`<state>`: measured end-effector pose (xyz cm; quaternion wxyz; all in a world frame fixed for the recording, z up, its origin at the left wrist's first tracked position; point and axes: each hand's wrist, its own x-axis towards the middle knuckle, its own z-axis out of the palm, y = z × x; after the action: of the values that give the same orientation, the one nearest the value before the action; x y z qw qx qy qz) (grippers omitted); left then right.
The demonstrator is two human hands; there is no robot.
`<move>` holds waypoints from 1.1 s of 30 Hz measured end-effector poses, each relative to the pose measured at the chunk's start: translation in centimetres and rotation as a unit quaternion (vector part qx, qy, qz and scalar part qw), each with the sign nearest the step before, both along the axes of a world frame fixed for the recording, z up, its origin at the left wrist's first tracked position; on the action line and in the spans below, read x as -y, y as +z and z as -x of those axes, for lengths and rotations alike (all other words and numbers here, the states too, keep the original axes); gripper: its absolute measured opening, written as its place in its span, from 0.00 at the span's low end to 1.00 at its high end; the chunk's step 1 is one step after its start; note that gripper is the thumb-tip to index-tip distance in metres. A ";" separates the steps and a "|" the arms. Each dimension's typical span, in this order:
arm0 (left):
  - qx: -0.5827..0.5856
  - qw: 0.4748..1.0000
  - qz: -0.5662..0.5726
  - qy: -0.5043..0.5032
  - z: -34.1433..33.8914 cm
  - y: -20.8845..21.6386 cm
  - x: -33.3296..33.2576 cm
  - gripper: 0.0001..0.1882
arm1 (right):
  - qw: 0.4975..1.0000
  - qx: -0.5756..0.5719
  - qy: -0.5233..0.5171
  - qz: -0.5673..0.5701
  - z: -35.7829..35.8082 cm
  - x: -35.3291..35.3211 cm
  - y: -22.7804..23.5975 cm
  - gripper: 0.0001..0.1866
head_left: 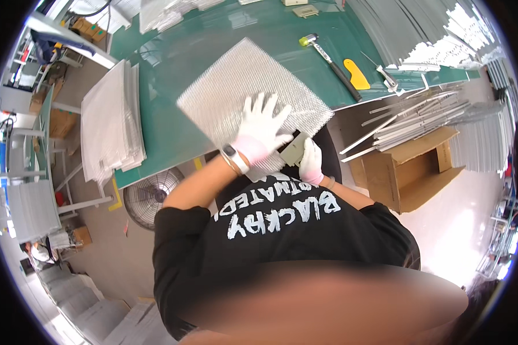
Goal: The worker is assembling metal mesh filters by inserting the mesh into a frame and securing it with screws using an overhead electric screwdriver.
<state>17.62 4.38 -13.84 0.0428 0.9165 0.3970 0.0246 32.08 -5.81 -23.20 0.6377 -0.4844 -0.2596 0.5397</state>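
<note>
A square sheet of silvery metal mesh (230, 86) lies askew at the front edge of the green table (172, 135), its near corner hanging past the edge toward my lap. My left hand (262, 129), in a white glove, lies flat on it with fingers spread. Close to my body, my right hand (311, 163), gloved too, has its fingers together at the side of a pale grey-green flat plate (293, 151). Its thumb is hidden, but the hand appears to grip that plate. Part of the plate is covered by the mesh and my left hand.
A hammer (334, 69), a yellow scraper (357, 75) and a thin pointed tool (387, 77) lie right. White sheets (112, 121) are stacked left, grey strips (408, 29) far right. Below stand an open cardboard box (408, 172) with white strips and a floor fan (153, 198).
</note>
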 end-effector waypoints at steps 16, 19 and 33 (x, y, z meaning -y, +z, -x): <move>0.011 0.999 0.001 0.043 -2.5 -0.5 2.0 0.30 | 0.988 -0.150 -0.016 0.045 0.4 -2.1 -0.2 0.10; -0.027 0.999 -0.008 0.031 -1.0 -0.4 -0.1 0.29 | 0.963 -0.094 0.202 0.153 -0.5 -3.2 0.8 0.21; 0.210 0.872 0.350 -0.269 -0.9 -3.5 5.9 0.19 | 0.923 0.095 -0.100 0.360 -19.4 -0.1 -9.6 0.12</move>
<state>18.52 -1.51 -17.37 0.4486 0.8859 0.0990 0.0636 51.53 -5.69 -32.80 0.4435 -0.7537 -0.0568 0.4817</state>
